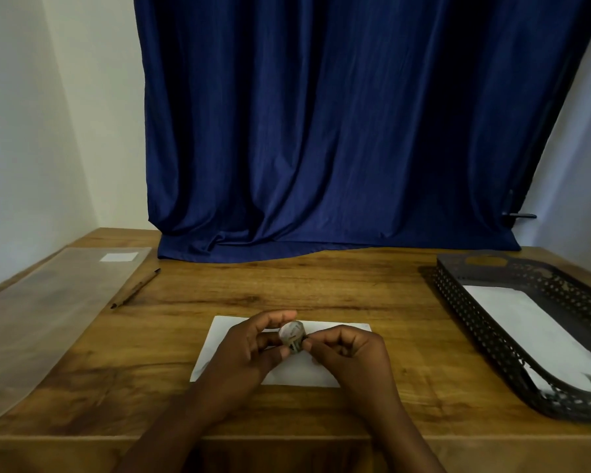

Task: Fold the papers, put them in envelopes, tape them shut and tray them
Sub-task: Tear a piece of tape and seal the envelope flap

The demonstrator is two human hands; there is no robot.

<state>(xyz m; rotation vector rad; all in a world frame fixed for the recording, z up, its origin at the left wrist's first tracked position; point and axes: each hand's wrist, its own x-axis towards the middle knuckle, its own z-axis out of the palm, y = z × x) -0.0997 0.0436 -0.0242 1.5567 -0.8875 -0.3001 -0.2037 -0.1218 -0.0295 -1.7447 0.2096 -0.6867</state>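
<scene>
Both hands meet over a small roll of tape (292,336). The left hand (253,349) holds the roll, its fingers curled round it from the left with the thumb below. The right hand (347,348) has its fingers curled in, and its fingertips (307,343) pinch at the roll's right edge, probably picking for the loose end. No strip looks pulled free yet.

Directly under the hands lies a white envelope (321,375), flat on the wooden table (372,288); whether it is filled or its flap is down I cannot tell. Taping it and traying it are left.

Far to the right of the fingers, the black mesh tray (471,302) already holds at least one white envelope (533,322), so part of the job looks done. Well off to the left lie a clear plastic sleeve (48,308) and a pencil (135,288).
</scene>
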